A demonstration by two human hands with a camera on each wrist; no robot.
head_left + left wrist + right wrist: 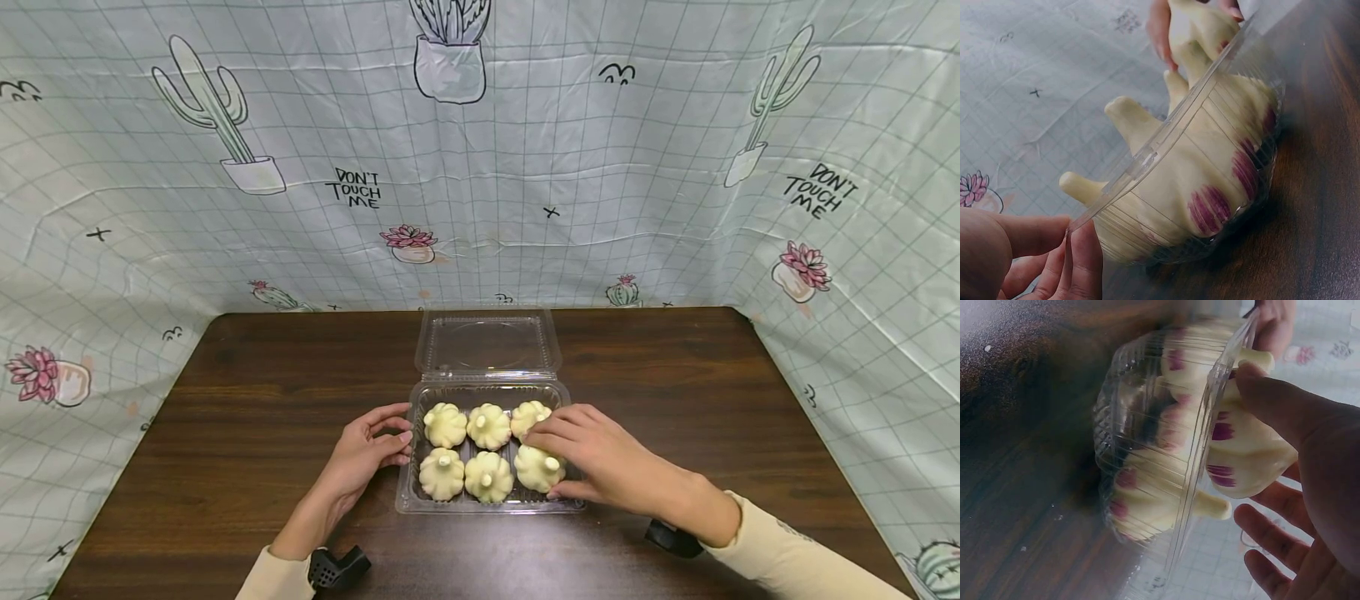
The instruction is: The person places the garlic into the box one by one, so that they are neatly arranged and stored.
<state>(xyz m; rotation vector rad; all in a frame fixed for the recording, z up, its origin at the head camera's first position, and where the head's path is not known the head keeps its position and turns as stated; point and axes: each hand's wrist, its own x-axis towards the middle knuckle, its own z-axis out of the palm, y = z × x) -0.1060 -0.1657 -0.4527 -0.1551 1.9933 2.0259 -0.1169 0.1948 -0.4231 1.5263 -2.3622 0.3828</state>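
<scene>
A clear plastic clamshell box (408,500) stands on the table with several pale garlic bulbs in two rows, marked with purple patches low on their sides. My left hand (363,454) is at the box's left side, and in the left wrist view thumb and fingers pinch its rim (1147,164). At the front right corner my right hand (603,458) grips a garlic bulb (537,469) between thumb and fingers. In the right wrist view that bulb (1250,453) sits above rim height. The back right bulb (528,417) is partly hidden by my right hand.
The box's hinged lid (483,342) lies back toward the far table edge. Dark wood tabletop (285,400) spreads to both sides. A white patterned cloth (495,167) hangs behind and along the sides. A black wrist device (337,568) sits at each sleeve.
</scene>
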